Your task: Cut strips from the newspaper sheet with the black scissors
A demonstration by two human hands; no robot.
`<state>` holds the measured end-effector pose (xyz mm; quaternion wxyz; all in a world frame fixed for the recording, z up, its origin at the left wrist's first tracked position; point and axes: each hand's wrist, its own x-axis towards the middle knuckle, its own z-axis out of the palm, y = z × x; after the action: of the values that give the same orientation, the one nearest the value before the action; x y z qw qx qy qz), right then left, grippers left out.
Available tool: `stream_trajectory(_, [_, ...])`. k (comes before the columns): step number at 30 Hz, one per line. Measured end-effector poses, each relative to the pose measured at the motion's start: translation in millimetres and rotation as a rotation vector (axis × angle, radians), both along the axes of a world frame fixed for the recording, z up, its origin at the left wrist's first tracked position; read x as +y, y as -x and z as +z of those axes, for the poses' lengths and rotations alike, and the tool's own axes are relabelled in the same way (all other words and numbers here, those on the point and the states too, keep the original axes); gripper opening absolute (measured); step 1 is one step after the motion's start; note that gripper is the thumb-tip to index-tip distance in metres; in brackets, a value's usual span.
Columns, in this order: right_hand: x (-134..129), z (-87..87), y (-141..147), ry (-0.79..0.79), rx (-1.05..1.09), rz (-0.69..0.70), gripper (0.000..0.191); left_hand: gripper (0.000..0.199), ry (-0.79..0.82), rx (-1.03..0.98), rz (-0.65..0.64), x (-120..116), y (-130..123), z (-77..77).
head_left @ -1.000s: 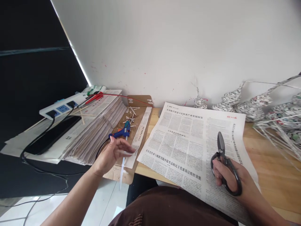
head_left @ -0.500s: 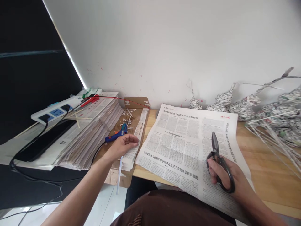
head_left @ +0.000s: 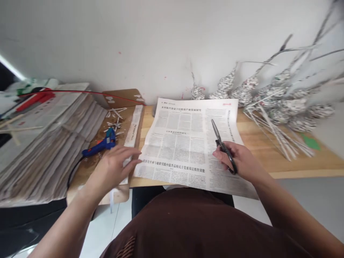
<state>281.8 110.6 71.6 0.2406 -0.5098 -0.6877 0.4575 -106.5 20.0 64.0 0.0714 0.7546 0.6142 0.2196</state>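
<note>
A printed newspaper sheet (head_left: 182,143) lies flat on the wooden table, its near edge hanging over the front. My right hand (head_left: 239,159) grips black-handled scissors (head_left: 220,141) above the sheet's right part; their blades are together and point away from me. At the sheet's left edge is my left hand (head_left: 114,166), thumb and fingers apart with nothing between them. Its fingertips reach the paper's margin; whether they touch it I cannot tell. Just behind this hand a blue glue gun (head_left: 100,146) rests on a cardboard piece (head_left: 122,96), beside cut newspaper strips (head_left: 133,129).
A tall stack of newspapers (head_left: 53,143) stands on the left, with a red-handled tool (head_left: 34,99) on top. Several woven paper gourd shapes (head_left: 247,87) line the wall at right. Thin rolled paper sticks (head_left: 276,132) lie before them on the table (head_left: 258,143).
My view has swung to the right. My left hand has moved from the paper strips to the newspaper's left edge, its fingers parting. The scissors stay in my right hand.
</note>
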Motion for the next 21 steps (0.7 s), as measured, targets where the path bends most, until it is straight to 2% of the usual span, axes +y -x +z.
stream_trajectory(3, [3, 7.3, -23, -0.150, -0.362, -0.022, 0.036, 0.043, -0.087, 0.053, -0.212, -10, -31, -12.4])
stream_trajectory(5, [5, 7.7, -42, -0.240, -0.599, -0.096, 0.033, 0.062, -0.075, 0.102, -0.331, -15, -52, -23.8])
stream_trajectory(7, [7, 5.4, -61, -0.268, -0.744, -0.205, 0.028, 0.073, -0.074, 0.160, -0.394, -17, -68, -35.0])
stream_trajectory(10, [8, 1.4, -83, -0.253, -0.908, -0.358, 0.026, 0.071, -0.131, 0.225, -0.403, -15, -79, -47.6])
stream_trajectory(13, [11, -0.6, -93, -0.233, -1.013, -0.445, 0.030, 0.065, -0.167, 0.233, -0.383, -11, -83, -52.6])
stream_trajectory(18, [25, -2.7, -100, -0.277, -1.026, -0.499, 0.027, 0.055, -0.174, 0.215, -0.333, -12, -91, -48.8])
stream_trajectory(21, [22, -3.6, -98, -0.360, -0.963, -0.492, 0.029, 0.052, -0.166, 0.220, -0.312, -16, -96, -45.1])
